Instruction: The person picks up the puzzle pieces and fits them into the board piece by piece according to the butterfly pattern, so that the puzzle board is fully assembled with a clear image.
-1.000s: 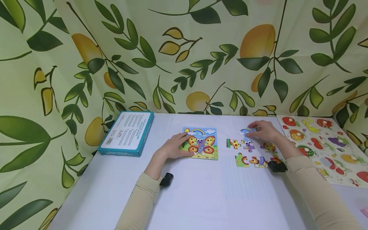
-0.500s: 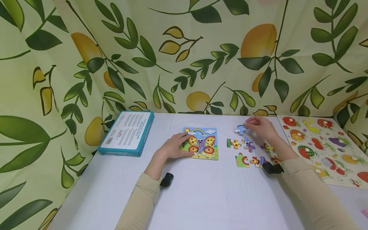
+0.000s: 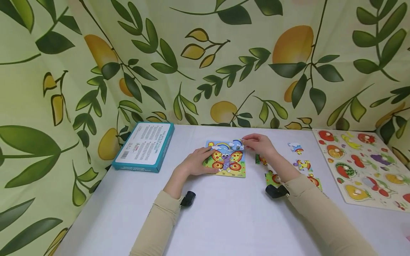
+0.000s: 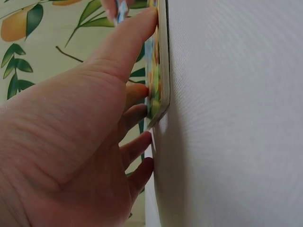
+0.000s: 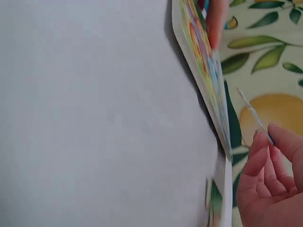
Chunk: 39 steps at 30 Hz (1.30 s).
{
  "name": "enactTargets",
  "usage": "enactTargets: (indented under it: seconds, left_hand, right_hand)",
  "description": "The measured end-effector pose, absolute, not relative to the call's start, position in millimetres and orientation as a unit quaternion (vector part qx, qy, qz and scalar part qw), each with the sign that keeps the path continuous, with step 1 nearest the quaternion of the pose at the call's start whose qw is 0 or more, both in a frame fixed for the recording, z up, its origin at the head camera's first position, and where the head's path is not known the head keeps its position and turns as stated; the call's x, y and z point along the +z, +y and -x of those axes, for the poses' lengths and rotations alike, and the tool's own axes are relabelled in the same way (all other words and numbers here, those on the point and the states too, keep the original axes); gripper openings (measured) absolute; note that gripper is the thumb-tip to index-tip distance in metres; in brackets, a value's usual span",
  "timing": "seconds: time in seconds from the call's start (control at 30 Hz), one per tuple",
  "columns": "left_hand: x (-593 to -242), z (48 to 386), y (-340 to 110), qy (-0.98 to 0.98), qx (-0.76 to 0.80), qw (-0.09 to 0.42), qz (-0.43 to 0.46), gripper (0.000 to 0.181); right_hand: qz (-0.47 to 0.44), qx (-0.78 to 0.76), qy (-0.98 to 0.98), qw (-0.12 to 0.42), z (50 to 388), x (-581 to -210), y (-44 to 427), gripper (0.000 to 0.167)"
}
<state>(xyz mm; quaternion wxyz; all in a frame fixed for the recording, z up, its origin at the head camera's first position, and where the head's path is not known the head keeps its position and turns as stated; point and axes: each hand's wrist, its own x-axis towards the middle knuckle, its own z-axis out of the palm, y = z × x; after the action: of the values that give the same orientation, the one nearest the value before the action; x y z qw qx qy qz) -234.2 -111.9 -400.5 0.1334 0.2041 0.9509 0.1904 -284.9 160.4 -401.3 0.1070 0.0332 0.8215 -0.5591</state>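
A square butterfly puzzle board (image 3: 228, 170) lies on the white table. My left hand (image 3: 196, 163) rests on its left side; in the left wrist view the thumb of this hand (image 4: 80, 123) touches the board's near edge and the other fingers are spread along the side. Over the board's upper right, my right hand (image 3: 261, 145) pinches a puzzle piece (image 3: 237, 144) printed with a rainbow and cloud. In the right wrist view that thin piece (image 5: 252, 112) is tilted above the board, between thumb and fingertips. Loose puzzle pieces (image 3: 302, 165) lie to the right, some hidden beneath the right forearm.
A teal and white box (image 3: 142, 147) lies at the table's back left. On the right lies a fruit board (image 3: 362, 177) with several knobbed pieces. A printed curtain (image 3: 192, 71) hangs behind and at the left of the table (image 3: 224, 220).
My right hand has lifted the rainbow piece from among the loose pieces and carried it left to the board's upper right. My left hand has stayed on the board.
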Motion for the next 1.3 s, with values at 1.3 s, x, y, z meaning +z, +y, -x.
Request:
enactTargets:
  seconds: [1.3]
  left_hand:
    - [-394.1, 237.6, -91.9, 0.973, 0.091, 0.120, -0.177, 0.079]
  right_hand:
    - [0.056, -0.397, 0.915, 0.044, 289.9, -407.0, 105.3, 0.021]
